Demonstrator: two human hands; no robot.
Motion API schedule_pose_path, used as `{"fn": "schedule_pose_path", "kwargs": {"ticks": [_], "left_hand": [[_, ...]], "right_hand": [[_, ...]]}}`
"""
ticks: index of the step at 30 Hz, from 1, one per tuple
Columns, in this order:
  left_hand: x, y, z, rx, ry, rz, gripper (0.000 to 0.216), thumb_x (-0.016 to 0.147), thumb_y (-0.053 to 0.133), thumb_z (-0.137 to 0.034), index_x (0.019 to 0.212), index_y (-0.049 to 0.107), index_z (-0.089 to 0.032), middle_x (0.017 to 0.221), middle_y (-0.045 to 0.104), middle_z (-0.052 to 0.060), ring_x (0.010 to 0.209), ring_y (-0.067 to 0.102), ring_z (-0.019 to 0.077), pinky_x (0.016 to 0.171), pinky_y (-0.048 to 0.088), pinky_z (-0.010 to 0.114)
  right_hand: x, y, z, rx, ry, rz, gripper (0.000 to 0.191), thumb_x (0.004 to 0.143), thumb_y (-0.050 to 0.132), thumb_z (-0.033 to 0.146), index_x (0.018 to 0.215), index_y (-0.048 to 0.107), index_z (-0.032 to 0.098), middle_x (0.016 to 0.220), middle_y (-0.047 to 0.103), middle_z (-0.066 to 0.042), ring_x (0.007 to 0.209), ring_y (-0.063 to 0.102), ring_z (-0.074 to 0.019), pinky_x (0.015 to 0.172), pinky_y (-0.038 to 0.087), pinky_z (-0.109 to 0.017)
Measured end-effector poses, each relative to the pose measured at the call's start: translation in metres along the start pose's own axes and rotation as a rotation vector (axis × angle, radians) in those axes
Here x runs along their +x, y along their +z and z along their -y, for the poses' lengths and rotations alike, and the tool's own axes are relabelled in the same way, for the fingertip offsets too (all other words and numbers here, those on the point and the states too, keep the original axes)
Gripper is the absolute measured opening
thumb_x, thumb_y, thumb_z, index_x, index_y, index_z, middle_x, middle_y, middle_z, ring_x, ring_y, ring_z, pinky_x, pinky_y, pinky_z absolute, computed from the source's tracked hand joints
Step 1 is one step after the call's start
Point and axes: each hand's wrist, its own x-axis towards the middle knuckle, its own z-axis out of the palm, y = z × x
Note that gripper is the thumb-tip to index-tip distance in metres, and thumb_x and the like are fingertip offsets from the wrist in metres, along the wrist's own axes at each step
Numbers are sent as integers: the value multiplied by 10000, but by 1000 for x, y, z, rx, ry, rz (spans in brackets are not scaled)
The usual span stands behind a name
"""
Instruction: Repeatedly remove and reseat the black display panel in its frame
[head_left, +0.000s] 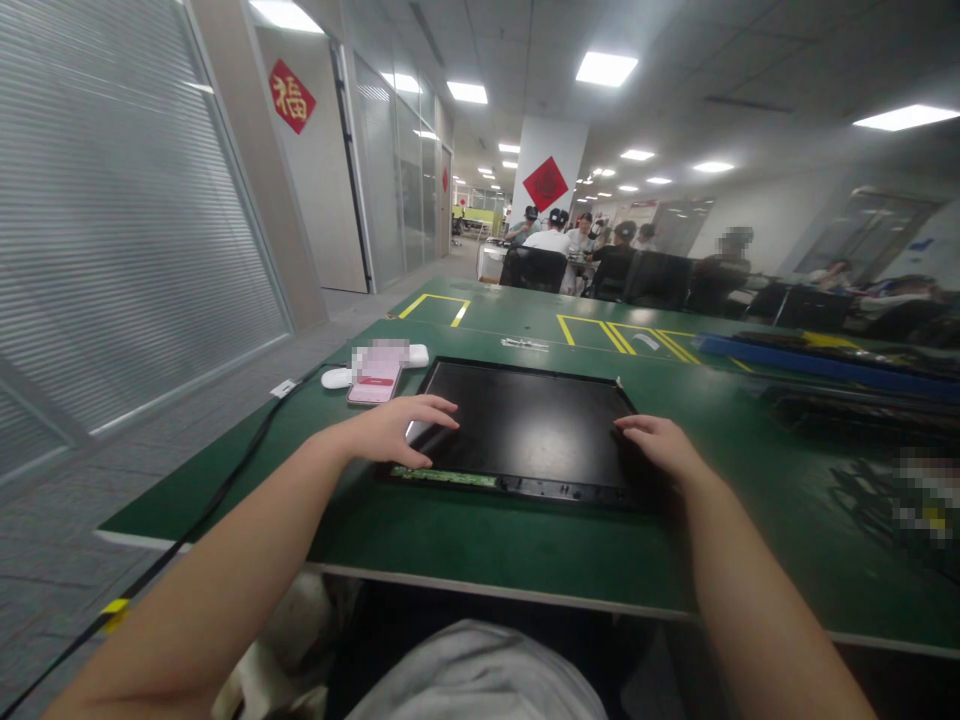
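Note:
A black flat display panel (525,420) lies face up on the green table (480,540) in front of me, with a green circuit strip along its near edge. My left hand (397,430) rests on the panel's near left corner, fingers stretched out across it. My right hand (660,445) lies at the panel's near right edge, fingers extended and touching the surface. Neither hand holds anything.
A pink phone (375,382) and a white device (337,378) with a black cable lie left of the panel. Blue trays and dark parts (825,365) sit at the right. Yellow floor-style markings (615,335) cross the table. Several people sit at desks far behind.

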Motion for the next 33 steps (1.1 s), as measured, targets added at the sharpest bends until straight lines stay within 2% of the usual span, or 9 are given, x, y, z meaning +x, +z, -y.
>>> {"fn": "schedule_pose_path", "kwargs": {"ticks": [19,23,26,30,33], "left_hand": [[1,1,1,85,56,27,571,698,772,-208,1259,675,-254,1465,550,81,1306,546,262,1091,408,351],[0,1,0,92,-19,25,540,746,763,-357,1266,669,-250,1459,554,89,1317,533,276,1100,402,370],[2,3,2,130,-109,-1,510,820,671,-486,1257,676,-223,1454,549,122,1318,527,293,1098,406,401],[7,10,12,205,-190,-72,469,910,517,-454,1247,686,-176,1425,558,171,1316,523,308,1109,393,441],[9,16,20,247,-227,-91,456,918,483,-412,1245,693,-172,1436,543,186,1350,486,333,1117,382,476]], "right_hand": [[3,0,-4,-16,-43,11,269,766,584,244,921,803,221,1029,767,-56,1014,686,-231,967,480,-333],[4,2,-7,19,-55,-58,263,770,593,256,933,797,226,1020,768,-50,1024,686,-226,958,490,-321],[6,3,-11,25,-40,-115,304,770,593,241,1003,787,224,1030,766,-52,1026,689,-224,966,492,-325],[11,7,-20,46,-57,-86,392,773,595,206,1134,747,217,1146,741,-63,1099,672,-218,1023,467,-332],[14,10,-24,50,-79,-34,458,778,604,206,1225,702,197,1244,701,-81,1182,635,-225,1082,424,-357]]}}
